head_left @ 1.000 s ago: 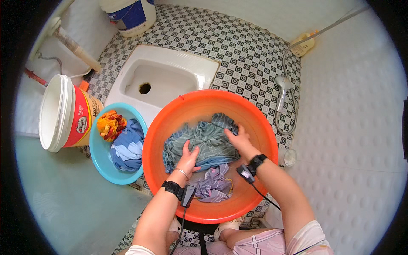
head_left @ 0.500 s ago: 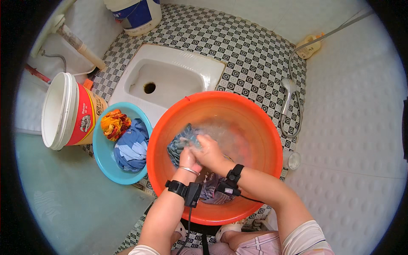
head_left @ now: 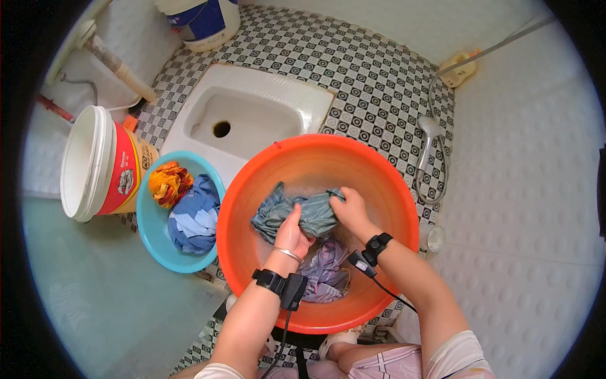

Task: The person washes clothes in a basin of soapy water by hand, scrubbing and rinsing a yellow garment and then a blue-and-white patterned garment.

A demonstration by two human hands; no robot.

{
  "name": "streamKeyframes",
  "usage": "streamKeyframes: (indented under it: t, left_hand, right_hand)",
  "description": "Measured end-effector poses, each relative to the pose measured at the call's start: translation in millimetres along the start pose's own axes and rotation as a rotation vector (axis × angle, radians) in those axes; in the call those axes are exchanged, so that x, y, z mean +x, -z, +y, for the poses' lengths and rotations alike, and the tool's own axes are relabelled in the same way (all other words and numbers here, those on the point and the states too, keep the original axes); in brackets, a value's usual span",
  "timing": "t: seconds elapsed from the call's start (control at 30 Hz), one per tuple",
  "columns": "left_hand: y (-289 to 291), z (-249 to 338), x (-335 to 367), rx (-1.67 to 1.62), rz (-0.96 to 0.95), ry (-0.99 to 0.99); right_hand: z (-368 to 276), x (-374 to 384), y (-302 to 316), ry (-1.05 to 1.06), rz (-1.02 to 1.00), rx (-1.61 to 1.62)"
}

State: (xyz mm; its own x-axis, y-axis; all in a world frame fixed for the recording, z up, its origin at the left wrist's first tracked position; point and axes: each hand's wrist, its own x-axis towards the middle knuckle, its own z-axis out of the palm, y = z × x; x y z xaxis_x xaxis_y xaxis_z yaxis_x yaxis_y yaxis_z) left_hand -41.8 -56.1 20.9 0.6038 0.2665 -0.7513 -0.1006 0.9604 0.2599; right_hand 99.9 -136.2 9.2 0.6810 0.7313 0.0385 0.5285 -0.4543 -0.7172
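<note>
A large orange basin (head_left: 388, 246) stands in front of me with some water in it. Inside it, a wet grey-green striped garment (head_left: 317, 213) stretches between my two hands, its left part bunched toward the basin's left side. My left hand (head_left: 291, 235) grips the garment from below, thumb on top and the other fingers partly hidden. Farther right, my right hand (head_left: 352, 211) pinches the garment's right end. Below them a purple striped garment (head_left: 324, 271) lies crumpled against the near side of the basin.
Left of the basin, a light-blue tub (head_left: 148, 234) holds orange and blue clothes. Beside it a red-and-white bucket (head_left: 120, 170) leans over. Beyond lies a white squat toilet (head_left: 252, 82). A shower head (head_left: 429, 126) with its hose and a glass jar (head_left: 435, 239) sit at right.
My hands were close together over the basin's middle; now they are apart. The right hand has moved right, drawing out the grey-green garment, and the purple one shows more.
</note>
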Motion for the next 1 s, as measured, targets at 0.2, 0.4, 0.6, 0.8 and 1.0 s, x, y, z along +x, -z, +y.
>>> streamKeyframes:
  t: [0.2,0.4,0.6,0.8,1.0]
  left_hand:
    - [6.3,-29.3,19.8,-0.095,0.091,-0.105]
    - [11.2,-41.4,26.3,-0.043,0.052,-0.059]
    - [3.2,-24.2,3.6,-0.130,-0.047,0.038]
    - [-25.0,-13.4,-8.4,0.159,0.052,-0.104]
    - [33.8,12.2,23.0,0.939,0.878,-0.317]
  right_hand:
    - [-46.1,-34.8,-10.8,0.130,-0.127,0.437]
    - [-38.9,-36.5,-5.8,0.170,-0.077,0.169]
    - [-54.4,-45.7,4.4,0.068,-0.155,0.155]
    - [-9.8,-16.7,41.4,-0.009,-0.110,-0.093]
    - [59.7,-3.8,29.2,-0.308,-0.087,-0.241]
